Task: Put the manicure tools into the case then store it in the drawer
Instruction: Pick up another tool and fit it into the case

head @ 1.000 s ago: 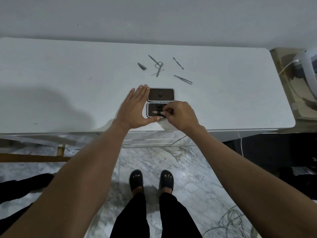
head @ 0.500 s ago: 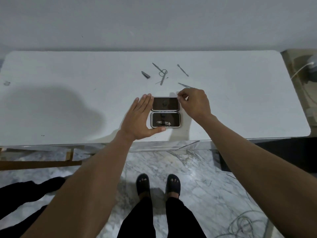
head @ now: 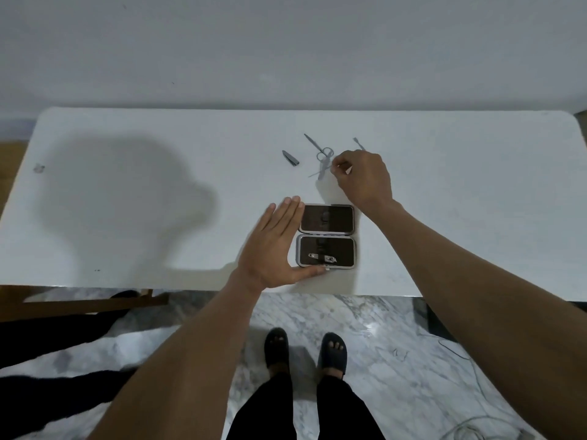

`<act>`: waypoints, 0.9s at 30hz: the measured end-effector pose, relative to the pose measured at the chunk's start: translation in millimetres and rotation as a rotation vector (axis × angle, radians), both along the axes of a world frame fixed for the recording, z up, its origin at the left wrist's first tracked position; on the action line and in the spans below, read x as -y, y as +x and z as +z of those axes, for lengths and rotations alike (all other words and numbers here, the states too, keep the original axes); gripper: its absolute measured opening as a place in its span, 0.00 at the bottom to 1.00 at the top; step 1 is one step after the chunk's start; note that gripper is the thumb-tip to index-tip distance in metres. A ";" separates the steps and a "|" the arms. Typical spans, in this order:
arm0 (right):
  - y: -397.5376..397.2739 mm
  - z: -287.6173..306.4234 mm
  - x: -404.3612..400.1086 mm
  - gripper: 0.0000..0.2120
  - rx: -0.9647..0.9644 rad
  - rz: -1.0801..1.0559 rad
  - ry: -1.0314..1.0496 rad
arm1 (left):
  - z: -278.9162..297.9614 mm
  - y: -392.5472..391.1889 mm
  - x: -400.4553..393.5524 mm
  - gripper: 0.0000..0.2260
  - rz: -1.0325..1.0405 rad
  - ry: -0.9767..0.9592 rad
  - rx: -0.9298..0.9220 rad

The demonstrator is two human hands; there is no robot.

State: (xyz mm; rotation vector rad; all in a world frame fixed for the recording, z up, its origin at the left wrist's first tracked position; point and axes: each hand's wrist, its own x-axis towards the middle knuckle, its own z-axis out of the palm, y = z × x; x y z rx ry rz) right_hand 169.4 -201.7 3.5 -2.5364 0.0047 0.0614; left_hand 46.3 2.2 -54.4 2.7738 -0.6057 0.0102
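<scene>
The open dark manicure case (head: 355, 253) lies near the white table's front edge. A silver nail clipper (head: 322, 257) rests in its near half. My left hand (head: 274, 249) lies flat against the case's left side, thumb under its near rim. My right hand (head: 365, 179) is beyond the case, fingertips pinched at the table where the tweezers lay, and it hides most of them. Just left of it lie small scissors (head: 324, 155), a thin pick (head: 312, 141) and a short folded tool (head: 290, 157). Another slim tool (head: 357, 142) pokes out behind my right hand.
The white table (head: 127, 201) backs onto a grey wall, and my shadow falls on its left part. A wooden frame (head: 95, 300) shows under the left front edge. My feet stand on the marble floor, with cables (head: 470, 430) to the right. No drawer is in view.
My right hand left the nail clipper in the case's near half and moved up and away to the loose tools. My left hand stayed beside the case.
</scene>
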 end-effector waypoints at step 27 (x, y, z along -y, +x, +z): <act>43.3 -20.3 -50.7 0.07 -0.015 -0.078 -0.338 | -1.4 5.8 0.6 0.57 0.012 0.014 -0.045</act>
